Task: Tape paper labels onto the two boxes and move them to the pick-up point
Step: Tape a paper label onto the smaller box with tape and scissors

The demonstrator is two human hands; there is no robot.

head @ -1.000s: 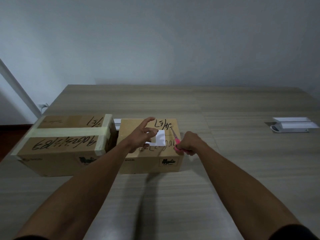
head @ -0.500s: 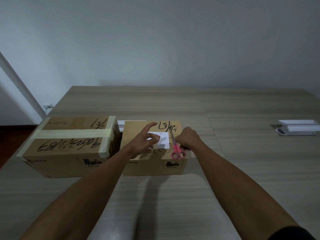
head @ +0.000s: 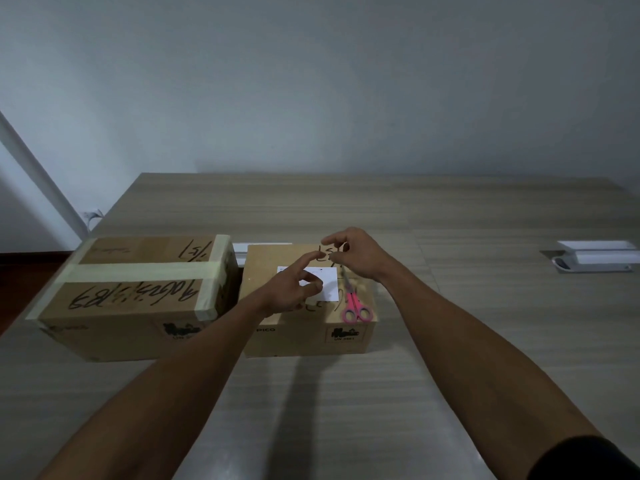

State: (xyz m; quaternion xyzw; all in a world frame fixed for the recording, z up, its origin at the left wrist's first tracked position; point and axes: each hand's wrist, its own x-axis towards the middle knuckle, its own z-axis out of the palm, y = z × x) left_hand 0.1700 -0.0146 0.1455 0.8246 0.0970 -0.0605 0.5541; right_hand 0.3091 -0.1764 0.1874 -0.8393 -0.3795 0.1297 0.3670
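Two cardboard boxes stand side by side on the wooden table. The larger left box (head: 138, 271) is bound with pale tape and has black scribbles on top. On the smaller right box (head: 301, 337) lies a white paper label (head: 330, 282). My left hand (head: 291, 289) rests on the label, index finger stretched out and the other fingertips on the paper. My right hand (head: 356, 252) hovers over the box's far edge, thumb and fingertips pinched together with nothing visible between them. Pink-handled scissors (head: 355, 306) lie on the box top, right of the label.
A flat white device (head: 595, 259) sits on the table (head: 346, 410) at the far right. A white object (head: 263, 247) peeks out behind the gap between the boxes. A slanted white pole (head: 34, 168) stands at the left, beyond the table edge.
My right hand has laid the scissors down on the right box and lifted away toward the box's far edge. My left hand stays on the label.
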